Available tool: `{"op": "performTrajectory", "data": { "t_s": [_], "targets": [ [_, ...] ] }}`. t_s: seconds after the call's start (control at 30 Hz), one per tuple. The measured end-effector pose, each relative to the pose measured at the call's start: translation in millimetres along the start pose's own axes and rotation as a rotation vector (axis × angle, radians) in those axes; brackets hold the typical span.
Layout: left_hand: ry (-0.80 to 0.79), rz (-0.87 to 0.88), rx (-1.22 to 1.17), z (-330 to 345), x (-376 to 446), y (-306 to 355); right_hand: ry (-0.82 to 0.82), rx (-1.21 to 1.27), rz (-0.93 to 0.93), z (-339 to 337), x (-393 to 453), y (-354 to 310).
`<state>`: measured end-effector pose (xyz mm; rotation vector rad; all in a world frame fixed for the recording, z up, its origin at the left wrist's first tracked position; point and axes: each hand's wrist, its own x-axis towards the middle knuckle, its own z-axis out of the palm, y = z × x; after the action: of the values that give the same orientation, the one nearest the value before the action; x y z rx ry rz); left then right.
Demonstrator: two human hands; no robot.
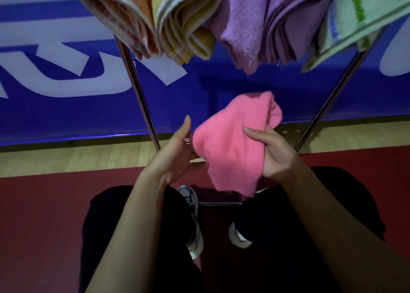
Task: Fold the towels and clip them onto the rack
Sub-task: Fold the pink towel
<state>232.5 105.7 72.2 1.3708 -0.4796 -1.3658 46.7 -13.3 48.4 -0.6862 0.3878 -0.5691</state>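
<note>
A pink towel (233, 142), partly folded, is held in front of me between both hands. My right hand (273, 153) grips its right side, with the thumb lying across the front of the cloth. My left hand (177, 150) is flat against the towel's left edge, fingers straight. Above, several folded towels hang on the rack: an orange one (124, 15), a yellow one (188, 24), a purple one (264, 24) and a pale green one (359, 20). The clips are out of sight.
The rack's metal legs (137, 88) slope down on either side of my hands to a low crossbar (219, 203). Behind stands a blue banner (66, 106) with white lettering. My legs and shoes stand on the red floor (40, 215).
</note>
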Motion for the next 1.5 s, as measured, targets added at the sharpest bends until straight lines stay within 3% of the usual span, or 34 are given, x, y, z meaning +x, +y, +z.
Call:
{"op": "performTrajectory", "data": {
  "t_s": [0.17,0.33,0.4,0.47,0.57,0.7,0.83,1.0,1.33,1.5],
  "targets": [
    [0.108,0.189,-0.099,-10,14,-11,-0.039,-0.119,-0.010,-5,-6,-11],
    [0.315,0.315,0.206,-20,16,-18,0.224,-0.387,-0.012,-16,-1,-9],
    [0.390,0.390,0.381,-23,20,-23,0.203,-0.634,-0.028,-22,0,-5],
    [0.407,0.425,0.404,-21,22,-26,0.153,-0.856,-0.104,-28,0,-3],
    [0.434,0.418,0.414,-22,24,-28,0.162,-0.890,-0.189,-25,1,-6],
    [0.303,0.387,0.457,-30,20,-23,0.083,-1.108,-0.163,-31,4,-7],
    [0.100,0.358,0.724,-31,13,-22,0.104,-1.413,-0.180,-36,6,-3],
    [0.180,0.372,1.095,-33,17,-25,0.115,-1.689,-0.280,-34,4,-4],
    [0.242,0.432,1.146,-36,21,-24,0.207,-1.704,-0.422,-38,6,-3],
    [0.300,0.434,1.220,-42,22,-27,0.059,-1.608,-0.347,-23,0,-5]
  ]
}}
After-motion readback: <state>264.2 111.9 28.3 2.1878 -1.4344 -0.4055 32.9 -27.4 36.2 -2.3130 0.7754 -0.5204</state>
